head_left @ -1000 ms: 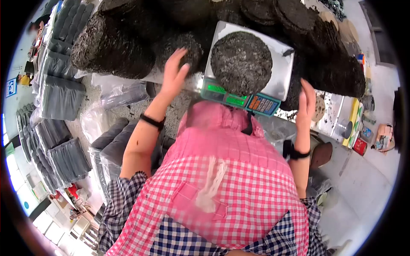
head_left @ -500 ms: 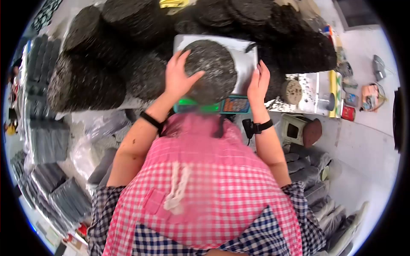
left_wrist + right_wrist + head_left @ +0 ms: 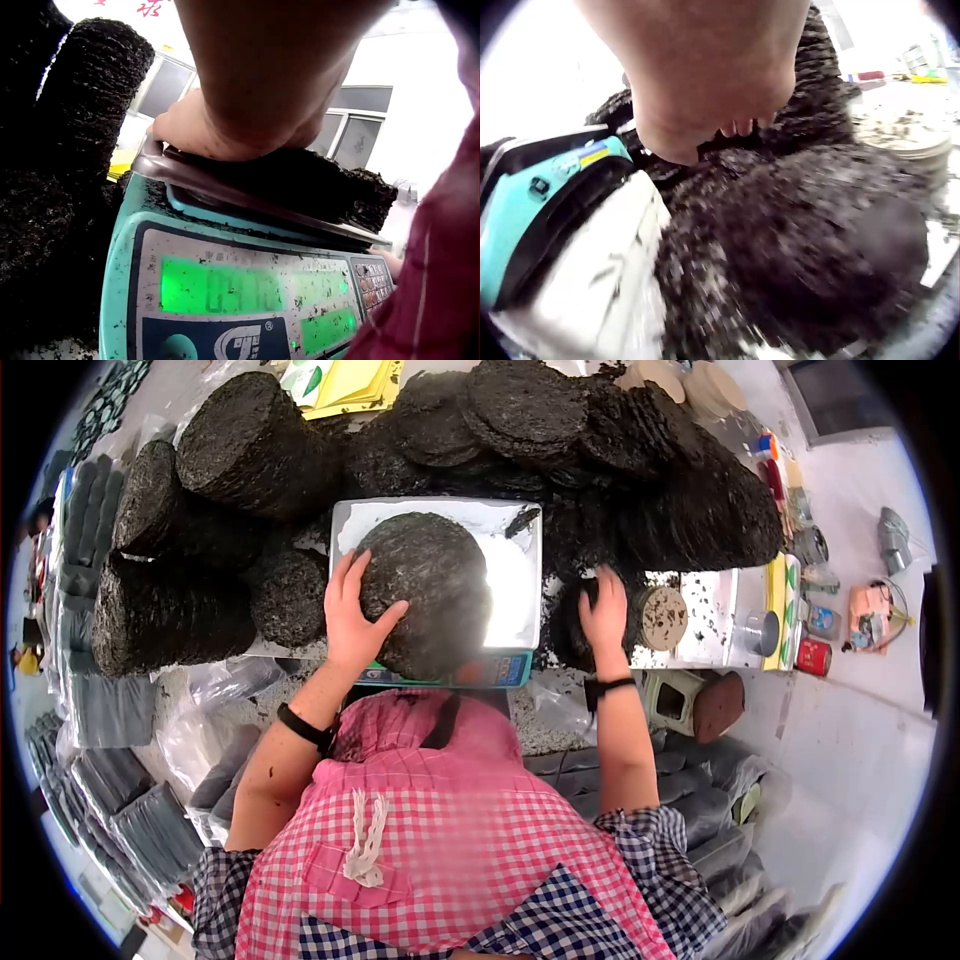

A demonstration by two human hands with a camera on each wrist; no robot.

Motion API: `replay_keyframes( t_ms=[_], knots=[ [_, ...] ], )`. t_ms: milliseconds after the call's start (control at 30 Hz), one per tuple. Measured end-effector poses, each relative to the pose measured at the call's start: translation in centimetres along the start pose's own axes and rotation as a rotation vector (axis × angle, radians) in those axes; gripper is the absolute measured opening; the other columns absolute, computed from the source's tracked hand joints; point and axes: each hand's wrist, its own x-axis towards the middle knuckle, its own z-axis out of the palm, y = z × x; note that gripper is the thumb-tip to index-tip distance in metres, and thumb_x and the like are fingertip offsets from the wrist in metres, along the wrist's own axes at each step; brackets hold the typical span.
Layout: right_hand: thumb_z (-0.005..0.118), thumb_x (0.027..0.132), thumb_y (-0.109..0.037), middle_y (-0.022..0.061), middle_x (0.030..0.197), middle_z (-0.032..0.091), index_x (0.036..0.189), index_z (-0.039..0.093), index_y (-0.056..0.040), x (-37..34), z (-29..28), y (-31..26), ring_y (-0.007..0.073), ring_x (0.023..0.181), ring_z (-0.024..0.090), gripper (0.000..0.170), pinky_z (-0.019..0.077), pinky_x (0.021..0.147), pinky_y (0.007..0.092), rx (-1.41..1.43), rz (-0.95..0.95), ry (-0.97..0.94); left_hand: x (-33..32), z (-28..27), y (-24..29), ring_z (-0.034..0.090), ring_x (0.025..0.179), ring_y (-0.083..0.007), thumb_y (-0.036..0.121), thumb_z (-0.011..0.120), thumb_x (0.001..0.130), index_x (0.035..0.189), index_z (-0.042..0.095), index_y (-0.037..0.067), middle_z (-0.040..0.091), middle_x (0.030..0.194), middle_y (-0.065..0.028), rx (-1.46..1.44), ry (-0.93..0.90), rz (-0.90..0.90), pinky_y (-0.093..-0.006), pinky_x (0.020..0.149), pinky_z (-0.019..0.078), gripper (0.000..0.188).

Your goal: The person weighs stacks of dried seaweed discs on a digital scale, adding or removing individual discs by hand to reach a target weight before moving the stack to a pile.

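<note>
In the head view a thick round cake (image 3: pixel 425 595) of dark, flaky stuff, like dried seaweed, lies on the steel pan (image 3: pixel 515 575) of a teal digital scale (image 3: pixel 510 668). My left hand (image 3: pixel 355 618) rests on the cake's left edge, thumb spread away from the fingers. The green display (image 3: pixel 221 286) is lit in the left wrist view. To the right of the scale, my right hand (image 3: pixel 604 618) reaches over a dark flaky pile (image 3: pixel 810 232), its fingers touching the top. The palm hides part of those fingers in the right wrist view.
Tall stacks of dark round cakes (image 3: pixel 240 450) crowd the table behind and left of the scale. A pale round stack (image 3: pixel 663 618) stands to the right, beside a clear cup (image 3: pixel 757 632). A stool (image 3: pixel 690 702) and bagged dark bundles (image 3: pixel 120 690) are on the floor.
My left hand has come from left of the scale onto the cake. My right hand has left the pan's right edge and moved to the dark pile. The head view has shifted.
</note>
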Motion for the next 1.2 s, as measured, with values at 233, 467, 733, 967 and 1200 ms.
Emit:
replay_keyframes(
  t_ms=[233, 467, 733, 967, 1200],
  knots=[
    [0.057, 0.089, -0.001, 0.0195, 0.145, 0.059, 0.142, 0.056, -0.0094, 10.9, 11.4, 7.3, 0.0394, 0.131, 0.057, 0.054, 0.0494, 0.107, 0.0497, -0.304, 0.314, -0.451, -0.3, 0.0, 0.2, 0.03, 0.152, -0.0378, 0.021, 0.069, 0.096, 0.16, 0.034, 0.004, 0.031, 0.165, -0.0207, -0.136, 0.046, 0.028, -0.0455, 0.124, 0.0259, 0.075],
    [0.048, 0.082, 0.01, 0.0203, 0.139, 0.063, 0.133, 0.062, -0.001, 8.7, -10.0, -17.2, 0.0404, 0.133, 0.056, 0.054, 0.0418, 0.115, 0.0512, 0.303, -0.412, 0.158, -3.1, -1.7, -4.3, 0.035, 0.149, -0.0336, 0.022, 0.049, 0.107, 0.154, 0.04, -0.003, 0.037, 0.16, -0.0211, -0.402, 0.242, -0.115, -0.0425, 0.124, 0.0262, 0.054],
    [0.067, 0.081, -0.016, 0.0213, 0.155, 0.049, 0.147, 0.05, 0.0015, 3.0, -14.9, -24.3, 0.0379, 0.147, 0.041, 0.071, 0.0209, 0.124, 0.0561, 0.348, -0.487, -0.126, -1.5, -5.5, -5.3, 0.041, 0.145, -0.037, 0.025, 0.044, 0.108, 0.146, 0.051, -0.002, 0.046, 0.155, -0.0223, -0.249, 0.294, 0.037, -0.044, 0.122, 0.0293, 0.047],
    [0.052, 0.105, -0.051, 0.0139, 0.122, 0.068, 0.134, 0.064, 0.0009, -9.8, -10.1, -6.5, 0.0205, 0.109, 0.062, 0.061, 0.0503, 0.091, 0.0333, 0.696, 0.731, -0.054, 4.4, -9.5, -9.3, 0.055, 0.132, -0.0298, 0.028, 0.056, 0.106, 0.135, 0.065, 0.003, 0.062, 0.139, -0.0158, -0.404, 0.042, 0.065, -0.038, 0.115, 0.0389, 0.04],
    [0.046, 0.105, -0.061, -0.0016, 0.087, 0.054, 0.117, 0.074, -0.0005, -10.2, -5.4, -21.0, 0.0078, 0.067, 0.042, 0.067, 0.0358, 0.06, 0.0264, 0.821, 0.848, -0.291, 11.8, -1.8, -5.8, 0.054, 0.13, -0.0192, 0.041, 0.048, 0.109, 0.143, 0.06, 0.003, 0.061, 0.142, -0.0077, -0.905, -0.326, 0.048, -0.0356, 0.117, 0.0364, 0.052]
  ],
)
